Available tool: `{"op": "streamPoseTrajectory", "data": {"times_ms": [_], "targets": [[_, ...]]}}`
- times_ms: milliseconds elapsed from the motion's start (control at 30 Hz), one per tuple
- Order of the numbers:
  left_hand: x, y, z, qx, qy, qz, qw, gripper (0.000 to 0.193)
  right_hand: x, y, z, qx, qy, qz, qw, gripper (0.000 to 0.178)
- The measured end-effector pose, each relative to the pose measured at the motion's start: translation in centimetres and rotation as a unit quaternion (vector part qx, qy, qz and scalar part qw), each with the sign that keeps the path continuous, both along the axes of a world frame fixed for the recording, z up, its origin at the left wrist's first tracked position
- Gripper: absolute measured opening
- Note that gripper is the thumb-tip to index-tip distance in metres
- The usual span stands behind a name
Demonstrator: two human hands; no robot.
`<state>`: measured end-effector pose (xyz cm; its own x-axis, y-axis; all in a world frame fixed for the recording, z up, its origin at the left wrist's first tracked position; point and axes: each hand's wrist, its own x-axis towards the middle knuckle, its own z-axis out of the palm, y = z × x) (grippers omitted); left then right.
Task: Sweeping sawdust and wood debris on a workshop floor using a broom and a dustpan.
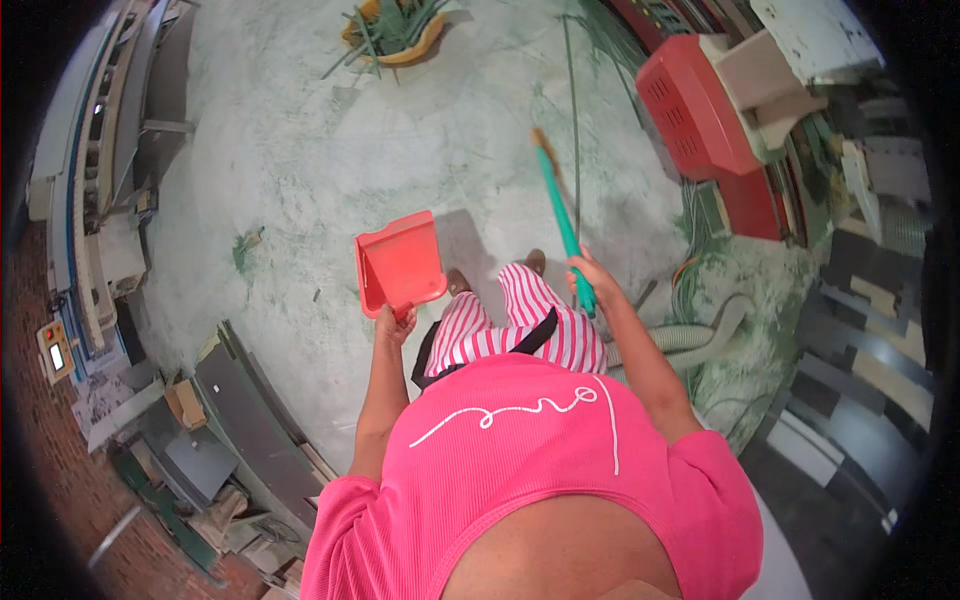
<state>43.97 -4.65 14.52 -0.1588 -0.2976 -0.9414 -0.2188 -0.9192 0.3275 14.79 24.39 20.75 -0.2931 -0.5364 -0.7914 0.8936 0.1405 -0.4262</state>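
My left hand [397, 322] is closed round the short handle of a red dustpan [402, 262], which hangs in front of my left leg with its open side facing away from me. On the other side, my right hand [588, 277] grips a green-handled brush [560, 209] near the handle's lower end. The brush slants up and away to the left, and its brownish far tip shows over the floor. Dustpan and brush are well apart. Both of my feet stand on the floor between them.
A yellow basin [428, 48] heaped with green strips stands far ahead on the stained concrete floor [300, 130]. Right of me are a red machine [695, 105], loose cables and a ribbed hose [680, 338]. Long dark panels [250, 410] and machinery line the left.
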Motion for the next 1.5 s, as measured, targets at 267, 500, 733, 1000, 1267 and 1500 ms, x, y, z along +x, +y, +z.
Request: {"op": "streamPoseTrajectory", "data": {"times_ms": [267,500,733,1000,1267,1500], "targets": [[-2.0,4.8,0.2,-0.014,0.004,0.160,0.987,0.032,-7.7,0.4,-4.6,0.026,-0.209,0.009,0.978,0.022],[-0.3,8.1,-0.5,0.012,-0.042,0.231,0.972,0.029,-7.4,-6.1,-2.8,-0.025,-0.376,0.060,0.925,0.019],[1.9,9.5,-1.7,0.049,-0.075,0.285,0.954,0.030,-9.7,-7.8,-1.1,-0.045,-0.186,0.157,0.969,0.015],[2.5,7.8,-4.8,0.096,-0.037,0.338,0.935,0.033,-17.1,-6.5,-3.9,0.081,-0.091,0.006,0.993,0.020],[-2.1,0.5,-3.8,0.104,-0.013,0.355,0.929,0.025,-19.5,-11.1,-9.3,0.114,-0.153,0.006,0.982,0.018],[-3.5,-5.3,-4.0,0.082,-0.013,0.342,0.936,0.026,-8.3,-22.7,-4.8,0.143,-0.046,0.105,0.983,0.018]]}}
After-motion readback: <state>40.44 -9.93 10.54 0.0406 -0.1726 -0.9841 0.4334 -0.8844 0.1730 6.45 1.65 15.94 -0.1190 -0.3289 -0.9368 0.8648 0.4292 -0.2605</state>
